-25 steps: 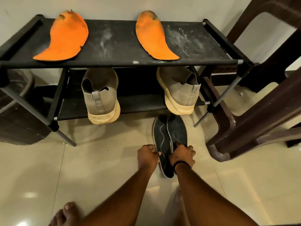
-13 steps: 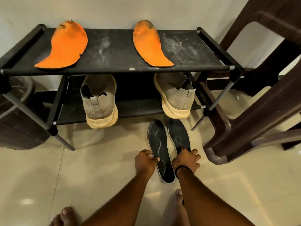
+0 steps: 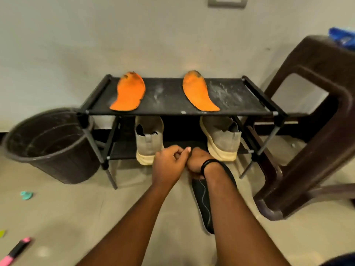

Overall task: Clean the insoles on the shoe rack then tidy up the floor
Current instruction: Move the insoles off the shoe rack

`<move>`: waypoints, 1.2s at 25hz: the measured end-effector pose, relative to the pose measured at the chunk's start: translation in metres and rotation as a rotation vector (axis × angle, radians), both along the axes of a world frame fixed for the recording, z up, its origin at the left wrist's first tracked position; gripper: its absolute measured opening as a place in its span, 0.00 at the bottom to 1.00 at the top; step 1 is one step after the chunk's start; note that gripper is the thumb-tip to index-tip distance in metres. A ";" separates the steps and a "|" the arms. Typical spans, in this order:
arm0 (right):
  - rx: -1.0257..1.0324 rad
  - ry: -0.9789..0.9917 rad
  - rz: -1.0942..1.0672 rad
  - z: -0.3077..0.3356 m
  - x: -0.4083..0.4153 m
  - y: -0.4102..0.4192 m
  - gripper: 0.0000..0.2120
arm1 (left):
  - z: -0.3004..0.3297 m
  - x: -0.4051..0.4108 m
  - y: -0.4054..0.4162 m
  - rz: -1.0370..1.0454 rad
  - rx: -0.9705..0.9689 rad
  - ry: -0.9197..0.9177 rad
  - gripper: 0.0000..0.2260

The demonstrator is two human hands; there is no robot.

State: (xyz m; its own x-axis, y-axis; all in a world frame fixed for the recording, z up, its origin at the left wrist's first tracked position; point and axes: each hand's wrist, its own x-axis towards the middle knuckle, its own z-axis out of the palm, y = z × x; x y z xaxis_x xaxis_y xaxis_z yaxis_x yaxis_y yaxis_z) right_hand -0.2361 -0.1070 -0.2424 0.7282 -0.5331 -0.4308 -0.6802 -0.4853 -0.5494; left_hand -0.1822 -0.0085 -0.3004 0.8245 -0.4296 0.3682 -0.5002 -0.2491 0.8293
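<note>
Insoles are the concern of this task, and two orange insoles (image 3: 129, 93) (image 3: 198, 92) lie flat on the dusty top shelf of the black shoe rack (image 3: 169, 96), one at the left and one at the right, well apart. Largest in the view is the brown plastic chair (image 3: 315, 131) standing to the right of the rack, and next the dark round bin (image 3: 50, 144) on the floor just beside the rack's left leg. On the lower shelf two grey shoes (image 3: 148, 139) (image 3: 222, 139) with cream soles stand with heels toward the camera. In front of the lower shelf both hands meet. The right hand (image 3: 197, 160), with a black band at the wrist, has its fingers curled around the black insoles (image 3: 203, 204), which hang down under the forearm. The left hand (image 3: 169, 164) is curled beside it, touching it; what it pinches I cannot tell. On the floor at the left lie a pink marker (image 3: 16, 251) and a small teal scrap (image 3: 26, 195).
</note>
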 end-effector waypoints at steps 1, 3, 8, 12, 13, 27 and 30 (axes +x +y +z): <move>-0.025 -0.060 0.069 0.026 0.007 0.004 0.15 | 0.028 0.007 0.007 0.010 -0.085 -0.058 0.17; -0.135 -0.256 0.108 0.071 0.022 0.012 0.13 | 0.078 0.022 0.017 0.069 -0.217 -0.169 0.20; -0.417 -0.754 -0.091 0.124 0.057 0.020 0.07 | 0.162 0.077 0.046 0.335 -0.145 -0.348 0.08; -0.639 -0.433 -0.180 0.120 0.064 -0.019 0.17 | 0.170 0.137 0.058 0.287 0.318 -0.218 0.14; -0.626 -0.307 -0.196 0.117 0.063 -0.031 0.22 | 0.166 0.144 0.058 0.290 0.462 -0.161 0.18; -0.431 -0.483 -0.297 0.098 0.070 -0.059 0.13 | 0.147 0.151 0.038 0.333 0.002 0.056 0.14; -0.302 -0.746 -0.302 0.105 0.065 -0.034 0.12 | 0.154 0.125 0.039 0.309 -0.292 0.170 0.16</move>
